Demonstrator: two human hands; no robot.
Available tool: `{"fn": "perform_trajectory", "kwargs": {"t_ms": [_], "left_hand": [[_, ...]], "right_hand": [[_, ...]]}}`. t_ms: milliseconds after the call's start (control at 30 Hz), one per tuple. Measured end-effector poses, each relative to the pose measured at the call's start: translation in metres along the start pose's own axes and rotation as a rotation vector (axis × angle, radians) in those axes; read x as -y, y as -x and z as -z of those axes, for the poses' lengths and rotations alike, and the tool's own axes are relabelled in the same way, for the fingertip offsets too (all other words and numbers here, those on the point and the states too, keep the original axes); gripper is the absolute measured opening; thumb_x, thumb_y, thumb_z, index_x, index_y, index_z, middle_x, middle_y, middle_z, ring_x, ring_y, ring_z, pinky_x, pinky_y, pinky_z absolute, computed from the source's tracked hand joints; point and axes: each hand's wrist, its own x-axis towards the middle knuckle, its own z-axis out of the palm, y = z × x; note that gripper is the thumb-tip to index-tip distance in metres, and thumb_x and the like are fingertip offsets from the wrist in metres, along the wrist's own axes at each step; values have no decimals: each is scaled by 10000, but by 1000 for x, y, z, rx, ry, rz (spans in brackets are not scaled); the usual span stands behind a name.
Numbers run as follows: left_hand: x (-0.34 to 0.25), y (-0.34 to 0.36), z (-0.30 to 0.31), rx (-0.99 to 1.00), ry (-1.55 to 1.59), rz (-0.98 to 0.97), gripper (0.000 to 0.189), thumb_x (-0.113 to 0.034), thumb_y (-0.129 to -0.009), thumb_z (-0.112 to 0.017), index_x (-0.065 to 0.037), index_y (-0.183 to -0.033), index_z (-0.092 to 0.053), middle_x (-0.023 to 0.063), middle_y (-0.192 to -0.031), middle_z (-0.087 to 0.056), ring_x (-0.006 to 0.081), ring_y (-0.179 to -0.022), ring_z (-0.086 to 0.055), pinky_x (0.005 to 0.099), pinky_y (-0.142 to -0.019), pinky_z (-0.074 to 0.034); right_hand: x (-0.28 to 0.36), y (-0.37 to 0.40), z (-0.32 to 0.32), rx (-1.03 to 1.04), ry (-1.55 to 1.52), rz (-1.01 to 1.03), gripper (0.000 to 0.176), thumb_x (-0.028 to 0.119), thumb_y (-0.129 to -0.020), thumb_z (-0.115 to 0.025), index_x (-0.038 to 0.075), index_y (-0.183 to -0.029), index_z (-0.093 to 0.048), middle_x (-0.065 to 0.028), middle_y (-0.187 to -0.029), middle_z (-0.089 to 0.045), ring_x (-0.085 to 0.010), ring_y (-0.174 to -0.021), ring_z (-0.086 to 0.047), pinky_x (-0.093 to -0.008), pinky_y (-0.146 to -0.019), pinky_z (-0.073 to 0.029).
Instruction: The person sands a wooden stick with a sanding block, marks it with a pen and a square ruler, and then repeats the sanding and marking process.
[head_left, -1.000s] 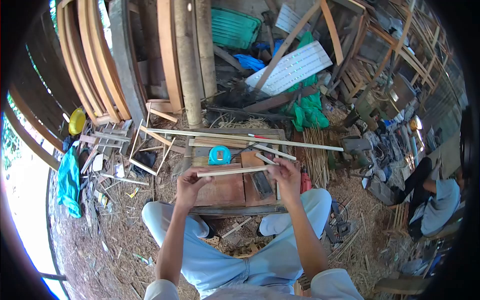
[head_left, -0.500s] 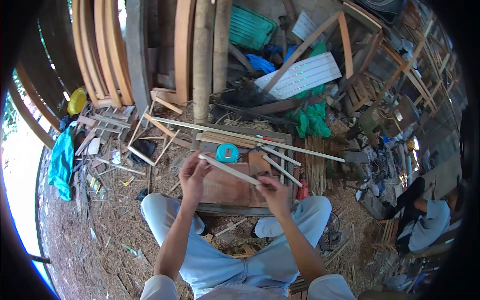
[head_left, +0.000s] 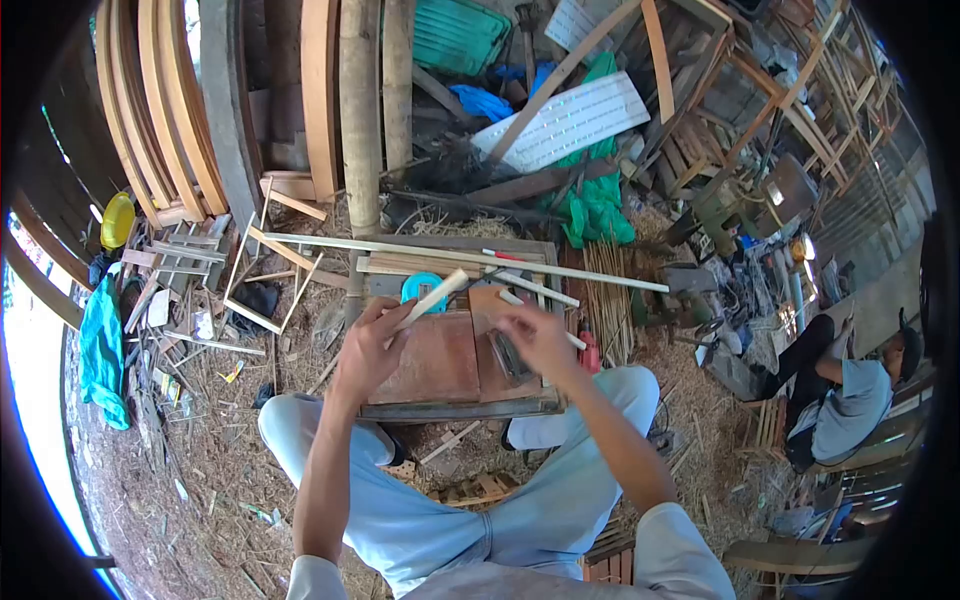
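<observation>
My left hand (head_left: 368, 352) is closed on a short pale wooden strip (head_left: 436, 298), which points up and to the right over the low workbench (head_left: 425, 365). Just behind this strip lies a teal tape measure (head_left: 412, 288), partly covered. My right hand (head_left: 540, 345), its fingers slightly smeared, overlaps a second pale strip (head_left: 576, 342) on the bench's right side. Close by its fingertips, a dark flat object (head_left: 510, 356) rests on the board. Another short strip (head_left: 550, 292) and a long thin batten (head_left: 600, 277) lie farther back.
A red tool (head_left: 589, 352) is right of the bench. Thin wooden frames (head_left: 282, 280) stand on the littered floor to the left. Bamboo poles (head_left: 360, 120) and curved planks rise behind. At far right, a person (head_left: 850, 400) sits low.
My right hand has let go of the strip and moved onto the bench's right side. My left hand keeps the strip, now tilted upward. The whole view has shifted slightly.
</observation>
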Motion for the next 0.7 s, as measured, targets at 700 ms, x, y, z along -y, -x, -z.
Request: {"fn": "perform_trajectory", "kwargs": {"t_ms": [700], "left_hand": [[-29, -63, -171, 297, -225, -326, 289, -174, -864, -719, -99, -1143, -713, 116, -1212, -630, 318, -1171, -573, 452, -1037, -405]], "right_hand": [[-115, -10, 32, -17, 473, -305, 416, 272, -750, -835, 143, -1108, -666, -127, -991, -693, -370, -926, -684, -498, -800, -541]]}}
